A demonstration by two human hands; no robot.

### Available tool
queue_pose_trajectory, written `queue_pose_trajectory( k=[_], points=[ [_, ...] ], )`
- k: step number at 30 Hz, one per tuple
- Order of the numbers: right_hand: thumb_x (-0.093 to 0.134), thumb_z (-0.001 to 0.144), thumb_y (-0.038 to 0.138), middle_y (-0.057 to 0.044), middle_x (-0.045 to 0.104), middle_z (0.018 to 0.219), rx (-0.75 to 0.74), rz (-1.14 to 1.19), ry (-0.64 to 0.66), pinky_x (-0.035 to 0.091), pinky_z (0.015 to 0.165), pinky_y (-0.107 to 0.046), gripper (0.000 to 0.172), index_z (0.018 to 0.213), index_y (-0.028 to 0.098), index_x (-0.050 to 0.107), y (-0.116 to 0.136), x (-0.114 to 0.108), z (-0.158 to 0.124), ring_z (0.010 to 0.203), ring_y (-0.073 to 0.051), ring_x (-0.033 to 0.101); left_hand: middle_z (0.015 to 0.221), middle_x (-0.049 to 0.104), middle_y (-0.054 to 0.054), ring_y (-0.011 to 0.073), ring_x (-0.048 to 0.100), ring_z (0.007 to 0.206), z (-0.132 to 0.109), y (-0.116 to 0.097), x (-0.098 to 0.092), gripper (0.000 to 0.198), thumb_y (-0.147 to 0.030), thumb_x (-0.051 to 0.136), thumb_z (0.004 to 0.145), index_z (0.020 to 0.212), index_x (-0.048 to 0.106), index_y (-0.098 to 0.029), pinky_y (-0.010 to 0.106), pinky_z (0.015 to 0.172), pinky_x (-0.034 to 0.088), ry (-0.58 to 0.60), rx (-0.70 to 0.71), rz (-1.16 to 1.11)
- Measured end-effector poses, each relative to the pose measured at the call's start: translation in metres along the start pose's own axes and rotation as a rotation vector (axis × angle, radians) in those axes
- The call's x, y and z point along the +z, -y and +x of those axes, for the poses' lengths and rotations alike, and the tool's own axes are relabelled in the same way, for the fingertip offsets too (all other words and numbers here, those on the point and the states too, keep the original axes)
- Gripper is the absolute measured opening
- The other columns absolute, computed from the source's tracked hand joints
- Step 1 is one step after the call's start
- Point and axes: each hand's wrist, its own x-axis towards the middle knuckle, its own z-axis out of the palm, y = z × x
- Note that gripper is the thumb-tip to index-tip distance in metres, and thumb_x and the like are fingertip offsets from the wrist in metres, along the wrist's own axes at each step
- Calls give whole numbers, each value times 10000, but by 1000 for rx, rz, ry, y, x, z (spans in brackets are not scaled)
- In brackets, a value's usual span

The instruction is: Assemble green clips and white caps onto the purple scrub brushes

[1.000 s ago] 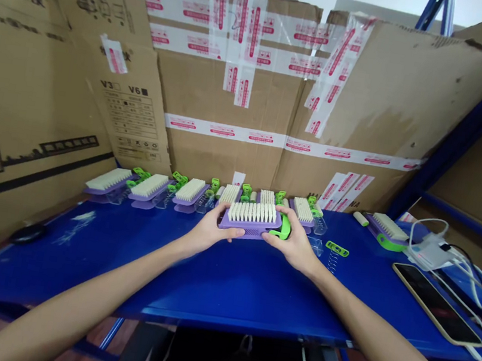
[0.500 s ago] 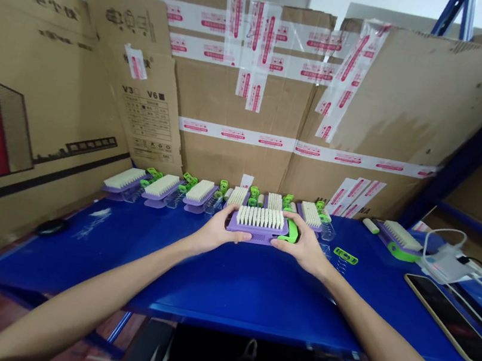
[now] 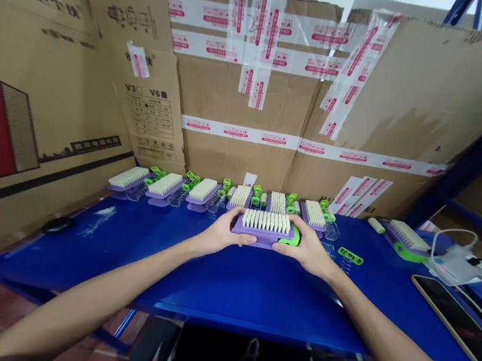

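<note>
A purple scrub brush (image 3: 265,225) with white bristles facing up is held between my two hands over the blue table. My left hand (image 3: 225,229) grips its left end, thumb along the front side. Around the right end, by a bright green part (image 3: 291,235), my right hand (image 3: 307,246) is closed. Behind the hands stands a row of similar brushes (image 3: 204,190), bristles up, with green pieces (image 3: 257,195) and clear plastic parts among them. Right of my right hand lie a loose green piece (image 3: 350,256) and a spring (image 3: 346,267).
Cardboard panels (image 3: 244,96) with printed tape wall off the table's back and left. At the right are another brush (image 3: 407,238) with a green end, a white roller (image 3: 376,225), a white power strip (image 3: 450,264) with cables and a phone (image 3: 459,322). A black round object (image 3: 57,225) lies at left.
The view has shifted slightly, so everything sits a little farther right. The green part at the brush's right end looks closer in against the purple body. Both hands keep their grip.
</note>
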Motion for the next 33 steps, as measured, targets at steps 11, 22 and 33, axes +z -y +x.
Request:
queue_pose_trajectory(
  k=[11,22,33],
  points=[
    [1023,834,541,-112,786,1428,-58,-63,-39,601,1219,-611,752,1445,257,688,-3,-2,1,1318,-376,755,1221,784,107,317,775,1118,1,4,-4,806,-502,1090,713,1309,647,-188,505,1021,655,-26,70,70],
    [1022,835,576,-104,782,1411,-46,-10,-29,597,1227,-608,780,1457,252,680,-6,10,0,1309,-362,755,1326,785,133,349,759,1248,0,7,-2,800,-534,1062,744,1329,637,-193,539,1152,595,-5,96,84],
    [1006,851,566,-106,787,1395,-40,41,-7,633,1195,-604,758,1444,257,649,-5,15,-1,1306,-357,762,1348,781,140,349,761,1268,1,13,-2,806,-565,1061,764,1348,642,-199,516,1142,607,7,93,86]
  ],
)
